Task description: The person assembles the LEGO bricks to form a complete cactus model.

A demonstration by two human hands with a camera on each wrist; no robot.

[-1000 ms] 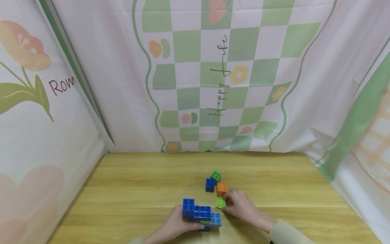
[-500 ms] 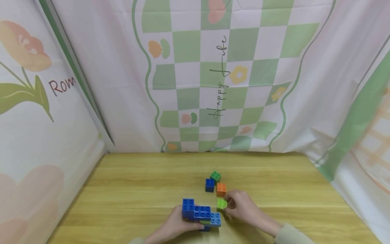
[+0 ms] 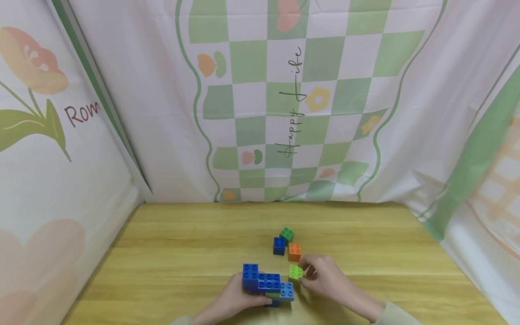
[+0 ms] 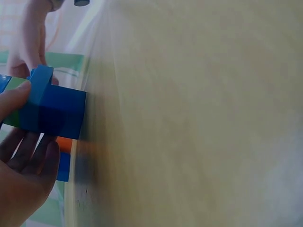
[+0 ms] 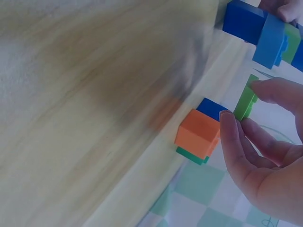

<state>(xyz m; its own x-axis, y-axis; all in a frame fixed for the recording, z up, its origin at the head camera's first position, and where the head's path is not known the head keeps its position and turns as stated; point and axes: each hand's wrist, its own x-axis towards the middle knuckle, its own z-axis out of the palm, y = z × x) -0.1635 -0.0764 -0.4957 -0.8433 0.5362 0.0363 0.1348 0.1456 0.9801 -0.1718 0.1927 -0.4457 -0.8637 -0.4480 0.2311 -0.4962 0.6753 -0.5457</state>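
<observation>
My left hand [image 3: 237, 293] grips a joined stack of toy building bricks [image 3: 269, 282], thumb on the near side. Dark blue bricks top the stack, a light blue brick [image 3: 286, 291] juts out to the right, and a green layer [image 4: 15, 100] shows between blue ones in the left wrist view. Just right of the stack, my right hand [image 3: 325, 276] pinches a thin lime-green brick [image 3: 295, 272] between thumb and fingers. In the right wrist view this lime brick [image 5: 245, 100] is held edge-on, raised above the table and apart from the stack.
Beyond the hands, an orange brick [image 3: 294, 252], a dark blue brick [image 3: 279, 246] and a green brick [image 3: 286, 234] stand close together on the wooden table [image 3: 183, 239]. A patterned curtain [image 3: 248, 99] hangs along the table's back edge, with more cloth at both sides.
My right hand has drawn the lime brick slightly back and up from the table, away from the orange brick. My left hand and its stack stay nearly still.
</observation>
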